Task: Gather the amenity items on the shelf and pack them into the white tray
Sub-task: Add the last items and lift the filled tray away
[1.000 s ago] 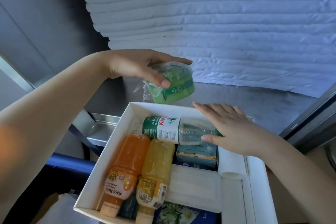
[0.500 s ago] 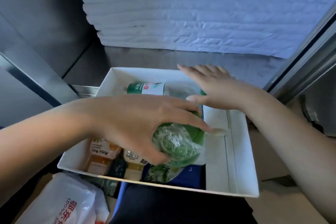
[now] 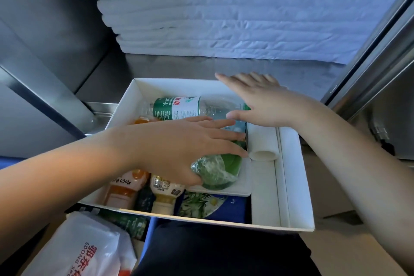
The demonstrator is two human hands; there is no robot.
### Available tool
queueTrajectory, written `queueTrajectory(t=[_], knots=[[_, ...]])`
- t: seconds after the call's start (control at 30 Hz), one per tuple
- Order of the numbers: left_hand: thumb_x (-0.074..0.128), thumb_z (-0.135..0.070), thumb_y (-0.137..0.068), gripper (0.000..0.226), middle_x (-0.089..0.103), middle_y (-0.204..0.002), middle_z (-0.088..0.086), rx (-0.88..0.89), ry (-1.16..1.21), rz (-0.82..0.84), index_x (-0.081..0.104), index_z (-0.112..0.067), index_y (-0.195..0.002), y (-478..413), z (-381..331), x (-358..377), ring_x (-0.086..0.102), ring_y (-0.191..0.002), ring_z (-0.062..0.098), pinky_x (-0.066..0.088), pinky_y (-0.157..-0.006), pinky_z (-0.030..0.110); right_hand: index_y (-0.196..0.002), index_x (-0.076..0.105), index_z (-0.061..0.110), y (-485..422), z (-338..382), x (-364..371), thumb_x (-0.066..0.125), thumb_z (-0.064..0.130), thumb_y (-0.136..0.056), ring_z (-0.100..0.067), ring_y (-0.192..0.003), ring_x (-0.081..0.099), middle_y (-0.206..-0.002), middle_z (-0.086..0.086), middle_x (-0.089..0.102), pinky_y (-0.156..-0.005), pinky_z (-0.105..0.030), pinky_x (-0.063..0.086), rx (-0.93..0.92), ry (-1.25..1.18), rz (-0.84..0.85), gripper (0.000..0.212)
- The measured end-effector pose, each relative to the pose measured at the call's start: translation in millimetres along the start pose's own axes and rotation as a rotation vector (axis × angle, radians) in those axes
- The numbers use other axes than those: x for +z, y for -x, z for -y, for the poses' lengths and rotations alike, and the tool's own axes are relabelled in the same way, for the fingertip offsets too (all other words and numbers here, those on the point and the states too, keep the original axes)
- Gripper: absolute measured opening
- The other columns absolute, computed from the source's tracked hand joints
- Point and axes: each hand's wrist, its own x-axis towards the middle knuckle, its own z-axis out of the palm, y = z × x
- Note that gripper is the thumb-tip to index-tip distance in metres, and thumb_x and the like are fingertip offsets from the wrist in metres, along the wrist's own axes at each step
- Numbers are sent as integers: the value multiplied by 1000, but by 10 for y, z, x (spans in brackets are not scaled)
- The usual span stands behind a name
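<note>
I am gripping the plastic-wrapped green tub in my left hand, mid white tray; my open right hand is pressing the far water bottle. Seating the tub flat before releasing seems best.

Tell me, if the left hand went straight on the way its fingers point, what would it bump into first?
Probably the white roll lying along the right side of the tray. The left hand, gripping the green packet, points straight at it, almost touching, though depth is hard to judge.
</note>
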Motion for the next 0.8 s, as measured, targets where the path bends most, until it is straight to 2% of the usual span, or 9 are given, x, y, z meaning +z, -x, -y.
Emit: queueTrajectory(t=[0.07, 0.1, 0.17, 0.2, 0.3, 0.4, 0.47, 0.67, 0.8], knots=[[16, -67, -66, 92, -17, -156, -7, 18, -37, -6, -4, -33, -149, 22, 69, 37, -29, -134, 6, -36, -91, 15, -148, -11, 37, -3, -1, 0, 42, 53, -93, -11, -134, 12, -151, 10, 14, -104, -31, 9, 2, -1, 7, 79], [24, -75, -66, 97, -24, -154, -8, 13, -38, -57, -13, -36, -147, 58, 119, 79, -33, -134, 7, -34, -99, 21, -148, -11, 37, -4, -2, -2, 42, 53, -92, -11, -134, 12, -152, 10, 14, -105, -31, 8, 3, -3, 12, 78], [37, -88, -62, 112, -31, -151, -10, -20, -30, -149, -22, -38, -143, 149, 228, 147, -32, -136, 11, -22, -108, 35, -148, -12, 37, -9, -7, -4, 41, 55, -92, -11, -135, 10, -153, 9, 12, -107, -33, 8, 2, -1, 21, 79], [34, -92, -61, 114, -30, -152, -9, -75, -11, -193, -21, -37, -144, 197, 295, 174, -30, -137, 12, -17, -109, 38, -148, -12, 37, -13, -12, -8, 41, 55, -92, -11, -135, 10, -153, 9, 12, -107, -33, 8, 3, -3, 26, 80], [12, -94, -66, 108, -30, -152, -2, -344, -16, -262, -23, -28, -145, 276, 484, 283, -30, -137, 13, -11, -112, 40, -147, -12, 39, -16, -22, -20, 44, 55, -91, -7, -133, 11, -151, 10, 14, -105, -31, 7, 8, -31, 38, 81], [-16, -84, -66, 99, -31, -151, 2, -528, -33, -205, -24, -23, -144, 274, 577, 385, -27, -139, 20, -5, -117, 42, -147, -11, 39, -27, -24, -19, 45, 55, -91, -5, -129, 13, -149, 13, 17, -96, -24, 7, -1, -44, 35, 81], [-19, -79, -63, 98, -36, -148, 0, -543, -33, -182, -26, -24, -143, 257, 604, 425, -29, -138, 21, -6, -117, 41, -147, -12, 40, -32, -28, -21, 45, 55, -90, -3, -128, 12, -148, 14, 16, -93, -22, 5, 7, -55, 45, 81], [-18, -79, -63, 98, -35, -145, -6, -571, 13, -249, -28, -21, -142, 209, 650, 493, -28, -138, 16, -8, -116, 38, -147, -10, 42, -27, -16, -28, 48, 53, -90, -1, -131, 11, -151, 16, 14, -91, -19, 4, 35, -78, 42, 82], [-18, -79, -63, 98, -35, -146, -7, -571, 35, -250, -28, -22, -141, 200, 674, 508, -27, -138, 16, -6, -117, 39, -149, 3, 38, 14, 26, -22, 57, 48, -87, -1, -131, 12, -150, 14, 18, -98, -20, 7, 71, -140, -44, 83]])
